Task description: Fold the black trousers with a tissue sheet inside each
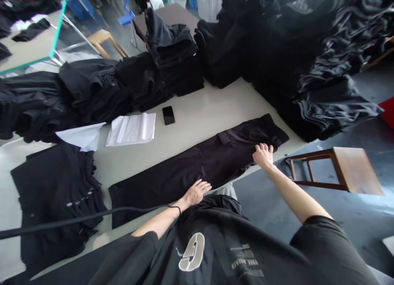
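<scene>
One long, pale, smooth worktop (197, 120) carries a big heap of folded black cloth garments (261, 51) at its right end and a row of folded black cloth stacks (95, 79) along its far edge. A pair of black cloth trousers (184, 166) with a flapped side pocket lies stretched out along the near edge, reaching towards the near right corner. Black garments with round metallic buttons (46, 174) are piled at the left end. A flat stack of thin white sheets (132, 129) sits in front of the far row. The left hand (197, 192) rests palm down on the trousers' near side, fingers straight and close together; the right hand (264, 155) touches them near their right end, fingers bent, whether pinching cloth I cannot tell. A black rectangular phone (168, 115) lies just right of the sheets.
</scene>
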Motion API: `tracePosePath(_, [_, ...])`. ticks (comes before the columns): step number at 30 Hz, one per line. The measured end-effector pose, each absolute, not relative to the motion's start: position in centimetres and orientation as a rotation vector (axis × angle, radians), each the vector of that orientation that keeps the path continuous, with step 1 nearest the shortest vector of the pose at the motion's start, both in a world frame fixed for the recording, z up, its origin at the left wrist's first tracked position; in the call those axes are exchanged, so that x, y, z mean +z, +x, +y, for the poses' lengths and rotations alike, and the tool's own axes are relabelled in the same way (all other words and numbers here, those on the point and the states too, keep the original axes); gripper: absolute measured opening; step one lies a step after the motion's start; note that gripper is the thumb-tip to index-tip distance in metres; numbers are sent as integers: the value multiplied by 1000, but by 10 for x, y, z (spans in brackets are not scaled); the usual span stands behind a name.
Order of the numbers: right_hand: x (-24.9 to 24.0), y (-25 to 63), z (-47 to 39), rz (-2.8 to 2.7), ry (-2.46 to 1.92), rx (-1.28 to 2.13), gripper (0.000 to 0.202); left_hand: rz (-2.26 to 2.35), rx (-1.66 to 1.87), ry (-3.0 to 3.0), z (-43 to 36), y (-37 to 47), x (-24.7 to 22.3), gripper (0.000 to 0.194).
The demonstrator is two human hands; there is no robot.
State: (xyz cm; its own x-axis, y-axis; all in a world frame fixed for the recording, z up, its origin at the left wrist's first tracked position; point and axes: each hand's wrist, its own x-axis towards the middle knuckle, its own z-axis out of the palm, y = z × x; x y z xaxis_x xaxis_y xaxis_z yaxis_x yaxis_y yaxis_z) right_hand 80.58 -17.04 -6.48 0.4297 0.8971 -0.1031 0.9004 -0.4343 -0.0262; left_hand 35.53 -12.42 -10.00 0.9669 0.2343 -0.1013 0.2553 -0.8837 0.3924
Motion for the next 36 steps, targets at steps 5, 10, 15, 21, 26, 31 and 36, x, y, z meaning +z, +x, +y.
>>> tracePosePath(5, [-72,740,-220,2421,2161,-326,36,948,168,2553,-105,321,-82,54])
tracePosePath(10, [-81,734,-250,2325,2317,-395,31,1940,263,2250,-83,250,-77,63])
tracePosePath(15, [-68,728,-187,2321,2428,-322,40,2261,87,2057,-99,186,-82,62])
tracePosePath(21, [-51,653,-79,2498,2204,-495,32,2101,77,2151,-68,171,-75,56])
tracePosePath(26, [-46,596,-9,2500,1977,-501,39,1788,118,2359,-1,185,-66,52])
tracePosePath(31, [-51,576,27,2358,1902,-403,38,1689,-50,2313,46,183,-67,30])
tracePosePath(36, [-56,578,42,2317,1883,-404,37,1688,-16,2121,72,167,-74,16])
